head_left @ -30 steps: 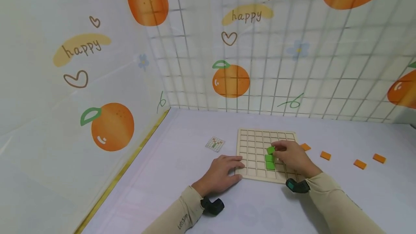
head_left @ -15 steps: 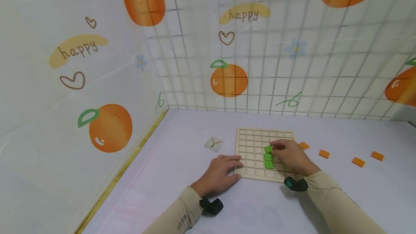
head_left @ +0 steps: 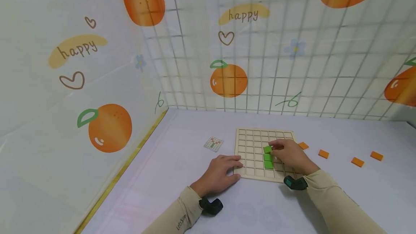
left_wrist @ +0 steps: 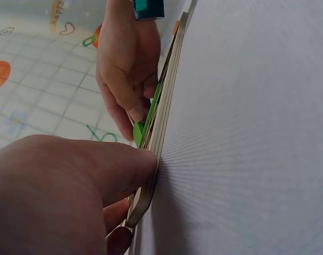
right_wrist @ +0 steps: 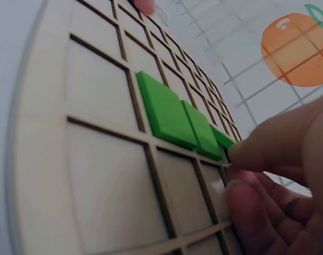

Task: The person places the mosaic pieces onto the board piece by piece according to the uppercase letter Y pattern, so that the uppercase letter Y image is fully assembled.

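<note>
A pale wooden grid board [head_left: 248, 147] lies on the table in the head view. Two green square tiles [head_left: 268, 161] sit in adjoining cells of one column. Just beyond them, my right hand [head_left: 290, 156] pinches a third green tile [head_left: 267, 149], which tilts over the board in the left wrist view; the fingers partly hide it. My left hand [head_left: 219, 174] rests at the board's near left corner, its fairly straight fingers lying on the left edge. In the left wrist view the left thumb [left_wrist: 132, 167] touches the board's rim.
Several orange tiles [head_left: 358, 161] are scattered on the table to the right of the board. A small card [head_left: 213, 143] printted with a coloured grid pattern lies to its left. A patterned curtain [head_left: 195, 64] stands behind the table.
The head view has shifted slightly. My right hand has lowered the far green tile slightly toward its cell, still pinching it. My left hand stays at the board's corner.
</note>
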A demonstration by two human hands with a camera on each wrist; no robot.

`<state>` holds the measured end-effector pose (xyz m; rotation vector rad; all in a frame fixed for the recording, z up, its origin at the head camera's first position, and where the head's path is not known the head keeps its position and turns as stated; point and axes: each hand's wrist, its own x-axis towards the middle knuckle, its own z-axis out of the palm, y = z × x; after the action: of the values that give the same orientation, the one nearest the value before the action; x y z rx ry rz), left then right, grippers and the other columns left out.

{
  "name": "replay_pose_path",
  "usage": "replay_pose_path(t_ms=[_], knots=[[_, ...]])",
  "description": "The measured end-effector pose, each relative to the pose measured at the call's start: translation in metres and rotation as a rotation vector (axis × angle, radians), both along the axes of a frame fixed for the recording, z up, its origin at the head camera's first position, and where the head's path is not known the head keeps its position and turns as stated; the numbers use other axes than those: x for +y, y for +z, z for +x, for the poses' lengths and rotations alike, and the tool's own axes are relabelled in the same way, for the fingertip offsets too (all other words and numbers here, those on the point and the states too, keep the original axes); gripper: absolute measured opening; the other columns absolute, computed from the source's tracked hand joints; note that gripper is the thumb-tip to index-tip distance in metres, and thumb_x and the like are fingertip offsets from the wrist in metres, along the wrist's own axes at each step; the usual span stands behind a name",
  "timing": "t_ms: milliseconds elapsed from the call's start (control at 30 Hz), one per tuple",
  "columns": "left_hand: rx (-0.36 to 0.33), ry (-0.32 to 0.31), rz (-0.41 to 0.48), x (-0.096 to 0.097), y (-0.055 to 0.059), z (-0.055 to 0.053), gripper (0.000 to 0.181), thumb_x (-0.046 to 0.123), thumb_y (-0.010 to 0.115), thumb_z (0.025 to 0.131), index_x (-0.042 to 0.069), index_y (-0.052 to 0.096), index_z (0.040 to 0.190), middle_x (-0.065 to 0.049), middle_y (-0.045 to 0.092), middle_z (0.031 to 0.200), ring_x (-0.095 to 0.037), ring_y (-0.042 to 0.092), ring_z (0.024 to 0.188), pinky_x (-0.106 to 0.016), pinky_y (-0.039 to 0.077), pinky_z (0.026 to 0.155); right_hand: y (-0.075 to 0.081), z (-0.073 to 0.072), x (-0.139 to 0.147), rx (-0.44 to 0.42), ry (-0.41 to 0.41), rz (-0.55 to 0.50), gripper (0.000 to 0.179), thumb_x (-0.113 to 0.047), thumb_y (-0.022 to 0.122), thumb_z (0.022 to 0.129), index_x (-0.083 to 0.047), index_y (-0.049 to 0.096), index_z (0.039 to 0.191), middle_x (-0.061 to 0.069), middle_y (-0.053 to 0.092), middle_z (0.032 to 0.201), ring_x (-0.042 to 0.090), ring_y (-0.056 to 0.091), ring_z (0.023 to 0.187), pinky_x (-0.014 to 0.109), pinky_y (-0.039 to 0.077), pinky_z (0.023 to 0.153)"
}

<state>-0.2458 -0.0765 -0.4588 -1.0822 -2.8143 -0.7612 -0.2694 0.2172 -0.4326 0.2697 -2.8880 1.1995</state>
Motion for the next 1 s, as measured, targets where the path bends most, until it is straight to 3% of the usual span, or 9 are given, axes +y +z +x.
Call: replay_pose_path(t_ms=[567, 1000], knots=[[-0.006, -0.001, -0.004, -0.0004, 0.0, -0.0008, 0.034, 0.031, 0.063, 0.097, 0.022, 0.067, 0.13, 0.008, 0.05, 0.149, -0.018, 0.045, 0.133, -0.047, 0.034, 0.109, 0.0002, -0.0019, -0.0073, -0.026, -0.055, 0.008, 0.037, -0.015, 0.067, 0.092, -0.002, 0.067, 0.127, 0.012, 0.069, 0.112, 0.028, 0.061, 0.101, 0.044, 0.048, 0.084], [-0.011, 0.003, -0.002, -0.0001, 0.0017, 0.0011, 0.034, 0.031, 0.063, 0.097, 0.022, 0.067, 0.129, 0.008, 0.05, 0.149, -0.018, 0.045, 0.132, -0.046, 0.033, 0.109, 0.0027, -0.0005, -0.0079, -0.018, -0.042, 0.023, 0.038, -0.012, 0.066, 0.092, 0.001, 0.066, 0.127, 0.014, 0.068, 0.113, 0.03, 0.061, 0.105, 0.048, 0.048, 0.088]])
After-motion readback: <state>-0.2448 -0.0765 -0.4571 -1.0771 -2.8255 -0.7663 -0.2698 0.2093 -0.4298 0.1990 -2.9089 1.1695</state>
